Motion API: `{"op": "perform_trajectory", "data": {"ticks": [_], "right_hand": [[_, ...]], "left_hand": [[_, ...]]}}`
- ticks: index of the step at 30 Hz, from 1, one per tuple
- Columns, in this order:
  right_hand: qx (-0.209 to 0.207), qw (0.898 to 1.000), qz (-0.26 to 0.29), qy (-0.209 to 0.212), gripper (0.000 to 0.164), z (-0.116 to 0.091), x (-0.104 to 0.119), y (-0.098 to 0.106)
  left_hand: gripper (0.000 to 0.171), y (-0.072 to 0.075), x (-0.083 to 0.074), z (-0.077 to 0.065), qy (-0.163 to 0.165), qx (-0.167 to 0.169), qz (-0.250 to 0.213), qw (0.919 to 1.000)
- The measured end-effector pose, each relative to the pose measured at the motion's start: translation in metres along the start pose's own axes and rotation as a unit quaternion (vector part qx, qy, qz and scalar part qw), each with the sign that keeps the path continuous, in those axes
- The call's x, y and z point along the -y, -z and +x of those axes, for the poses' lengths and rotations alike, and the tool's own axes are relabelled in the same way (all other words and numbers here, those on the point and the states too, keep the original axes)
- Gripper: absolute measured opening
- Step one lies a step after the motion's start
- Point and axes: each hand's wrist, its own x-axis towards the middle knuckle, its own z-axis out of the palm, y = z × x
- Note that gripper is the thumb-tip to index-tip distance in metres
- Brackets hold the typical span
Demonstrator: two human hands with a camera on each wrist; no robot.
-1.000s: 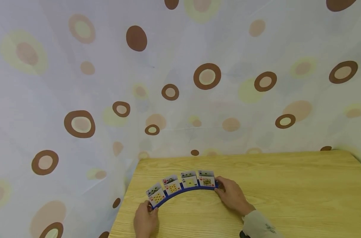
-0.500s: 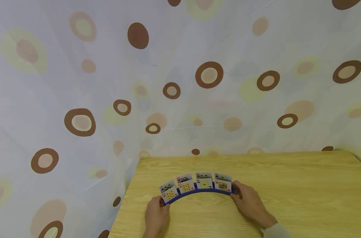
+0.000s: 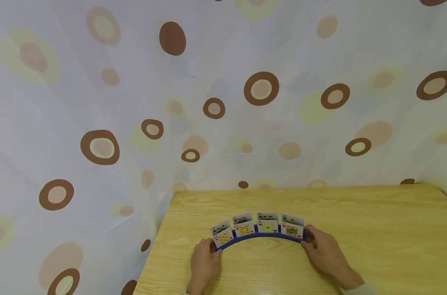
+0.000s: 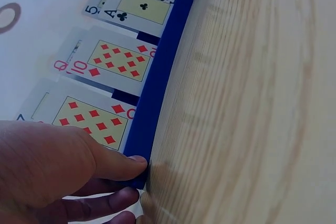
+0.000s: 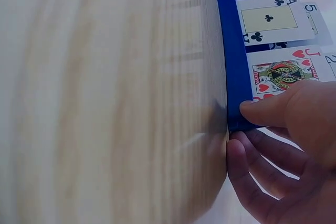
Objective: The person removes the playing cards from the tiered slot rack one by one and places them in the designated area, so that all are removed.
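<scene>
A curved blue card holder [image 3: 260,235] bears playing cards standing in two rows, front and back. In its front row are a diamond card [image 3: 223,237] at the left, the ten of diamonds [image 4: 118,60], the ace of clubs [image 5: 269,19] and the jack of hearts [image 5: 283,74]. Behind them rise the back cards, among them a five [image 5: 314,22]. My left hand [image 3: 206,261] grips the holder's left end, thumb on its front face and fingers behind. At the opposite end my right hand [image 3: 327,252] pinches the holder the same way, thumb in front.
Beneath is a light wood-grain table [image 3: 385,233], stretching far to the right of the holder. A pale curtain [image 3: 223,131] with brown and beige dots rises behind the table's back edge and along its left side.
Both hands have moved the card holder to the right across the table, and its left end has swung slightly away from the person. The cards keep their places in it.
</scene>
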Motion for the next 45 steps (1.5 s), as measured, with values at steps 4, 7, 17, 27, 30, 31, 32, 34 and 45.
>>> {"op": "perform_trajectory", "data": {"ticks": [4, 7, 17, 27, 30, 31, 32, 34, 45], "right_hand": [[-0.014, 1.0, -0.008, 0.004, 0.035, -0.005, -0.006, 0.005], [-0.022, 1.0, -0.019, -0.001, 0.035, -0.009, -0.011, 0.008], [-0.034, 0.998, -0.041, -0.017, 0.037, -0.016, -0.019, 0.021], [-0.044, 0.997, -0.058, -0.017, 0.036, -0.019, -0.028, 0.03], [-0.042, 0.997, -0.055, -0.022, 0.036, -0.021, -0.03, 0.032], [-0.041, 0.997, -0.054, -0.026, 0.037, -0.022, -0.03, 0.032], [-0.04, 0.997, -0.054, -0.029, 0.037, -0.023, -0.031, 0.033], [-0.037, 0.997, -0.05, -0.035, 0.038, -0.023, -0.032, 0.033], [-0.035, 0.999, -0.029, -0.028, 0.042, -0.025, -0.036, 0.033]], "left_hand": [[0.019, -0.004, -0.006, 0.002, -0.015, 0.007, 0.002, 0.9999], [0.019, -0.006, -0.011, 0.003, -0.02, 0.014, 0.005, 0.9997], [0.021, -0.013, -0.026, 0.005, -0.029, 0.028, -0.002, 0.9992], [0.022, -0.016, -0.035, 0.008, -0.059, 0.037, -0.003, 0.9976], [0.023, -0.017, -0.034, 0.008, -0.061, 0.046, -0.004, 0.9971], [0.023, -0.018, -0.034, 0.008, -0.061, 0.049, -0.006, 0.9969], [0.023, -0.018, -0.034, 0.007, -0.06, 0.053, -0.008, 0.9968], [0.023, -0.018, -0.035, 0.007, -0.061, 0.055, -0.011, 0.9965], [0.025, -0.018, -0.033, 0.007, -0.066, 0.053, -0.018, 0.9962]]}}
